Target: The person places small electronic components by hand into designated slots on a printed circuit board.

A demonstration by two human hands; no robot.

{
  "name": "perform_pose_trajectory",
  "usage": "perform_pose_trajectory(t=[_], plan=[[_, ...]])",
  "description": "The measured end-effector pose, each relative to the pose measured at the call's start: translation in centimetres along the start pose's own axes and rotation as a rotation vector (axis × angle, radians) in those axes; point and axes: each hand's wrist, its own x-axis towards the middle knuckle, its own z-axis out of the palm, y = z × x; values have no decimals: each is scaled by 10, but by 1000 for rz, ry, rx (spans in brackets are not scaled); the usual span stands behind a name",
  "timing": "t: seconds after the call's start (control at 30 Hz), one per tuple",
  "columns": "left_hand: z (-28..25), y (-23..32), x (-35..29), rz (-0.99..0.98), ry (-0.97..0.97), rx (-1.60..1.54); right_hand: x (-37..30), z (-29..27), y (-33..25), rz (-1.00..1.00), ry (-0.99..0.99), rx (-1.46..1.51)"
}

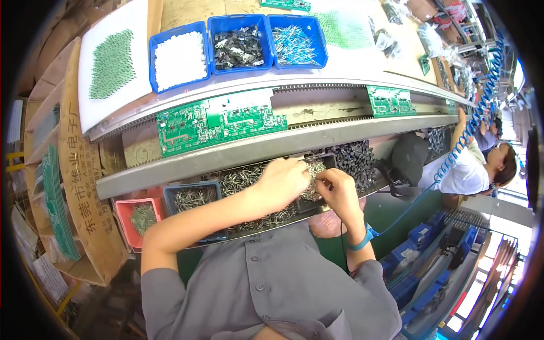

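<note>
Metal parts (314, 172), heaped, between both hands (283, 180) (342, 191)

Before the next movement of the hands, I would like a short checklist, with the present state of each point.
1. Bare left hand at the loose, silvery metal parts: ok, it is over them.
2. Part in the left fingers: cannot tell, the fingertips are unclear.
3. Bare right hand holding a part: cannot tell; thumb and fingers are drawn together, but any part is too small to see.
4. Blue band on the right wrist: ok, worn.
5. Long green circuit board between the grey metal rails: ok, neither hand touches it.
6. Three open blue plastic trays upright: ok, all hold parts.
</note>
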Motion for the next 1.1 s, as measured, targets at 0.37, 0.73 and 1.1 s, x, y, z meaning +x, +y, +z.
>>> perform_pose_trajectory(t=[0.37,0.73,1.1], plan=[[50,27,16,-35,-48,237,77,-13,-32,-366,7,-73],[47,26,14,50,115,139,152,54,-48,-641,-95,-256],[59,29,13,70,207,-12,155,59,-56,-695,-115,-414]])
